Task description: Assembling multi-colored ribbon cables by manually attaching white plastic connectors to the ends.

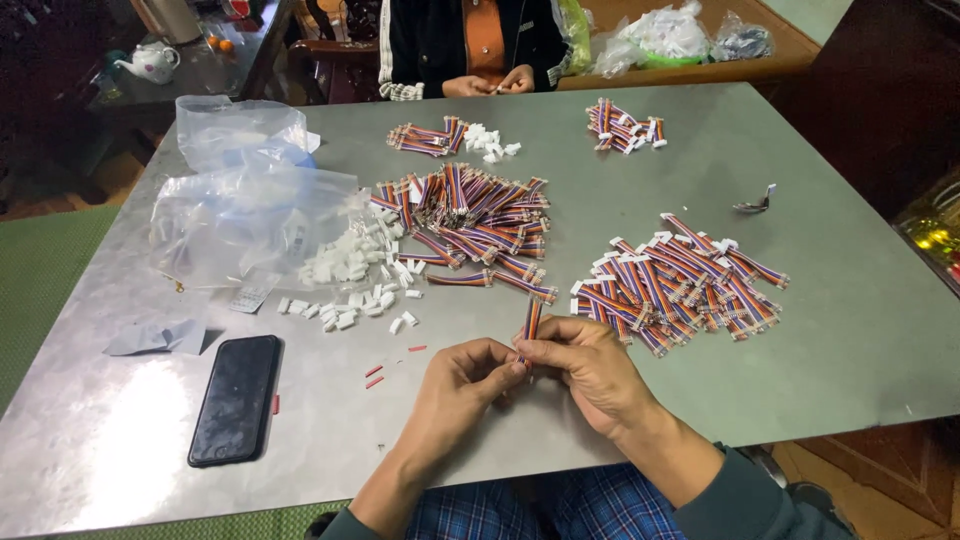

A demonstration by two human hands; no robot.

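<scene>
The multicoloured ribbon cable (531,322) stands almost upright just above the near edge of the counter (820,180), its lower end pinched between both hands. The left hand (462,385) curls inward, fingers pressed on the cable's lower tip; the right hand (590,368) meets it, thumb and forefinger pinching the same end. Both forearms angle in from below. A clear plastic bag (240,215) lies at far left, spilling small white connectors (350,265). A black phone (236,398) lies flat near left.
</scene>
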